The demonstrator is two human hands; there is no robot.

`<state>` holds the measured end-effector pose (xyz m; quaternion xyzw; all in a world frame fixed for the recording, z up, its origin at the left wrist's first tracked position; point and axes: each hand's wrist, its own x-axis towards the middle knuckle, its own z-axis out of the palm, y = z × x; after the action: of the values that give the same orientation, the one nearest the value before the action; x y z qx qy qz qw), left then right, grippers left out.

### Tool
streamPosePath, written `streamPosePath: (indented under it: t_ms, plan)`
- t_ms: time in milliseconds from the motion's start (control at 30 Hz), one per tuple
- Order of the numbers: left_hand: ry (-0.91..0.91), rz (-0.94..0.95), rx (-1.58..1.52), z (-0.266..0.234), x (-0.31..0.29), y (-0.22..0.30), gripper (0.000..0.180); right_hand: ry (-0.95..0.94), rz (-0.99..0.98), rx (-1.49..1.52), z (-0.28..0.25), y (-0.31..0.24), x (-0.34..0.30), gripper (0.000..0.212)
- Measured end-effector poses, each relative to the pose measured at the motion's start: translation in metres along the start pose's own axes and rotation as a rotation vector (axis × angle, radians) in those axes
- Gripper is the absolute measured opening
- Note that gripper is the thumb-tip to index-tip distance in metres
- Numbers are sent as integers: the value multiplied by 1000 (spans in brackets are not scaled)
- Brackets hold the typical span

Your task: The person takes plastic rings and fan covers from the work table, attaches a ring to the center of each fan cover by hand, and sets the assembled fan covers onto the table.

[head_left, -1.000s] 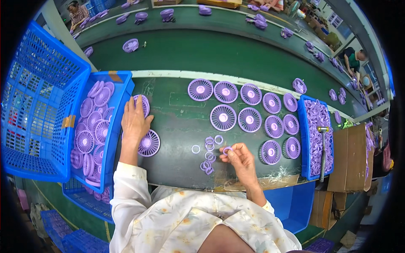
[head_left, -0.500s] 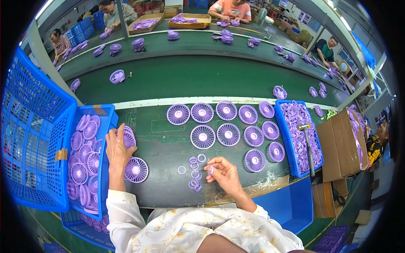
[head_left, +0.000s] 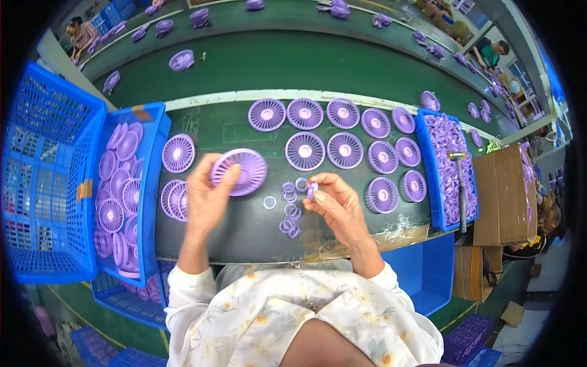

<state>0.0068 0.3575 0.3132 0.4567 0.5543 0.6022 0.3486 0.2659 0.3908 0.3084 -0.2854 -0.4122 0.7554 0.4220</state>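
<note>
My left hand (head_left: 211,189) grips a round purple slotted fan cover (head_left: 251,177) by its edge, tilted and raised above the dark work surface. Between thumb and fingertips, my right hand (head_left: 336,208) pinches a small purple ring (head_left: 312,189). Beside it lies a loose cluster of similar rings (head_left: 292,211), with one paler ring (head_left: 269,202) a little to the left. Left of my left hand, a few overlapping fan covers (head_left: 174,199) rest on the surface, and a single cover (head_left: 178,153) lies farther back. Several more covers (head_left: 345,150) stand in rows at the back right.
A blue bin (head_left: 160,140) of fan covers stands left, with an empty-looking blue basket (head_left: 55,244) beyond it. On the right, a blue tray (head_left: 422,165) of purple parts carries a hammer (head_left: 460,189); a cardboard box (head_left: 501,196) adjoins it. Behind runs a green conveyor belt (head_left: 275,61).
My left hand has moved right from beside the bin and now holds up a fan cover. My right hand still pinches a small ring. The whole view has shifted downward toward me.
</note>
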Motion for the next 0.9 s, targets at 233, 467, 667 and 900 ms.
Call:
streamPosePath:
  t_ms: [233,467,667,900]
  plan:
    - [-23,-370,-583,40,-41,-18,17,-23,1,-117,8,13,0,30]
    - [-15,-466,-652,47,-50,-21,24,6,-181,-341,23,18,-1,33]
    - [-4,-443,-661,48,-51,-23,20,20,-293,-687,36,7,2,30]
    - [-50,-426,-642,53,-55,-26,24,9,-518,-1048,37,11,9,29]
